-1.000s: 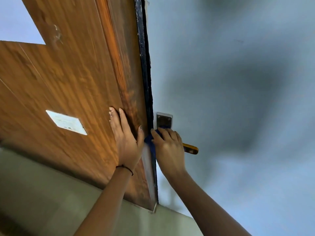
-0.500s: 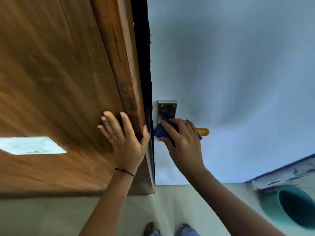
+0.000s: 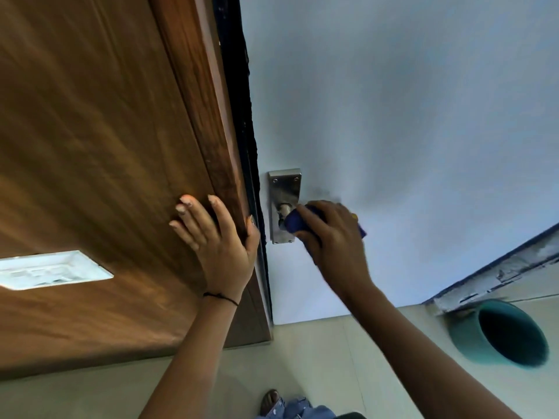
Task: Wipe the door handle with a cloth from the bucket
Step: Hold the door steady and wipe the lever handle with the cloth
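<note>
A metal handle plate (image 3: 283, 189) is fixed on the pale blue door (image 3: 393, 131). My right hand (image 3: 332, 237) is closed around a blue cloth (image 3: 295, 222) wrapped over the lever, which is almost fully hidden; only its round base shows. My left hand (image 3: 216, 240) lies flat, fingers spread, on the brown wooden frame (image 3: 121, 146), thumb at the door's dark edge. A teal bucket (image 3: 496, 340) lies at the lower right on the floor.
A white switch plate (image 3: 51, 269) sits on the wood panel at left. The beige tiled floor (image 3: 302, 358) runs below, with my sandalled foot (image 3: 270, 400) at the bottom edge. A worn grey skirting strip (image 3: 499, 273) runs above the bucket.
My right hand slid with the cloth outward along the lever, covering its yellow tip and baring the plate. The view tilted down, bringing the bucket and floor into sight. My left hand stayed put.
</note>
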A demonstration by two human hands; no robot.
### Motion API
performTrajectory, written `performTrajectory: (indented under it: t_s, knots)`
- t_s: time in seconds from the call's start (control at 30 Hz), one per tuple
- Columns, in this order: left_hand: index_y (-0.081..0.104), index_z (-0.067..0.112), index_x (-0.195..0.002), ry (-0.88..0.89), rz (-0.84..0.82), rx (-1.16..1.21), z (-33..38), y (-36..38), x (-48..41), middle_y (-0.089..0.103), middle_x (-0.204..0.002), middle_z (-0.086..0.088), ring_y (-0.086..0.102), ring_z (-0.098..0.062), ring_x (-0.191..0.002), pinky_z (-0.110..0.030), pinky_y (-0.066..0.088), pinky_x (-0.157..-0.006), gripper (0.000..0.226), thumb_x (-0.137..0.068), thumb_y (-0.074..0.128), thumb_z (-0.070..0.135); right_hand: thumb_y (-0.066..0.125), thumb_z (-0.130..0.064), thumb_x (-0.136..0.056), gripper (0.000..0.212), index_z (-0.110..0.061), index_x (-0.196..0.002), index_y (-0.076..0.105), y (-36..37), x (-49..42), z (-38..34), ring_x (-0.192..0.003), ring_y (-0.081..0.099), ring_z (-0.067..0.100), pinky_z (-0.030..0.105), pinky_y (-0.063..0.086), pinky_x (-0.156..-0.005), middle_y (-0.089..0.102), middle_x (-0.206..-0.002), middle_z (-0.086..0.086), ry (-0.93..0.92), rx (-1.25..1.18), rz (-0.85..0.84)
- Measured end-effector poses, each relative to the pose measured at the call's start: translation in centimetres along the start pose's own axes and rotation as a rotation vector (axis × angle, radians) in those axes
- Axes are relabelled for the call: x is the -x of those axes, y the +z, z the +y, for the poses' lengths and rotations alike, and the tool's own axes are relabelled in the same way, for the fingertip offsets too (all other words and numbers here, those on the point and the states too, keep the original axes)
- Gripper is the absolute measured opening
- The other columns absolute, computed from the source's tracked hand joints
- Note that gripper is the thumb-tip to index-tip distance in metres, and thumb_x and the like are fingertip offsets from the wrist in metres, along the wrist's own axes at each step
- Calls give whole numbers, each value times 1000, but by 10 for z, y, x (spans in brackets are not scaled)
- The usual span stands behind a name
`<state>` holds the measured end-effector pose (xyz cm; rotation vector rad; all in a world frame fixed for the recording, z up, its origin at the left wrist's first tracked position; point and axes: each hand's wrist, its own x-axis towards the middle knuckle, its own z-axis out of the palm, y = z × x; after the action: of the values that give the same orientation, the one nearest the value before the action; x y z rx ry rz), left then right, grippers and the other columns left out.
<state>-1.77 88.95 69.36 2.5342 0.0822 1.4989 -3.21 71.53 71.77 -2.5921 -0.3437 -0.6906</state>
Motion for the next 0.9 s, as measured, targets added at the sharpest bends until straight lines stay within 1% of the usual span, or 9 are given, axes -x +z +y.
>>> performTrajectory:
  t_s: [0.13,0.2,0.3,0.4,0.5,0.63,0.73,0.83,0.9]
  knots:
    - [-17,15,-149,11,-20,-42,2,-1,0,-15,-150,-23,-27,-21,-143,-43,-13,-117,86,-93,46,36,70,-19,-81,31,-13,-111,70,22,-4,-44,-113,60,31,40,50,-94,68,-115,11,-75,61,-31]
    - [-16,15,-149,21,-30,-36,1,-2,-1,-6,-148,-25,-25,-25,-144,-42,-14,-117,83,-94,42,37,69,-18,-83,30,-14,-113,69,22,-4,-39,-115,60,31,40,50,-95,68,-118,11,-97,61,-34]
    - [-3,10,-148,16,-42,-21,2,-3,-2,9,-140,-31,-4,-41,-137,-42,-14,-116,77,-93,44,36,61,-21,-86,33,-12,-117,66,9,-3,-11,-109,60,31,41,50,-91,67,-117,12,-141,-6,-27]
    - [4,10,-143,2,-51,-16,1,-4,-2,9,-140,-31,-3,-39,-134,-41,-14,-116,73,-91,50,34,59,-23,-87,33,-10,-116,67,-7,-3,19,-102,62,32,38,49,-87,68,-112,12,-122,-44,-18]
    - [3,10,-143,-1,-72,-23,2,-6,-3,8,-141,-30,1,-44,-133,-41,-14,-116,74,-91,50,34,52,-28,-89,36,-10,-118,66,-16,-2,46,-103,61,31,37,47,-89,68,-114,11,-88,-50,-74]
    - [2,9,-143,-1,-82,-27,3,-8,-4,7,-141,-30,6,-48,-131,-41,-14,-116,75,-92,50,35,56,-20,-90,34,-15,-123,62,-26,2,68,-107,57,25,24,39,-90,64,-120,5,63,-185,-132]
    - [2,8,-142,-1,-76,-26,3,-9,-4,7,-140,-31,8,-50,-130,-41,-14,-116,76,-91,53,33,58,-12,-91,36,-20,-125,59,-28,7,73,-110,53,19,20,38,-88,61,-123,-1,206,-329,-179]
    - [2,8,-142,6,-84,-31,3,-9,-4,6,-140,-32,8,-51,-130,-41,-14,-116,78,-90,55,32,58,-6,-88,37,-20,-123,61,-24,8,71,-108,54,15,5,37,-85,62,-117,-4,282,-462,-159]
    - [2,8,-142,13,-83,-29,3,-9,-5,7,-139,-32,7,-51,-130,-40,-15,-116,79,-89,56,31,61,-5,-87,37,-19,-121,62,-22,10,67,-104,56,12,-1,38,-82,64,-114,-5,365,-578,-121]
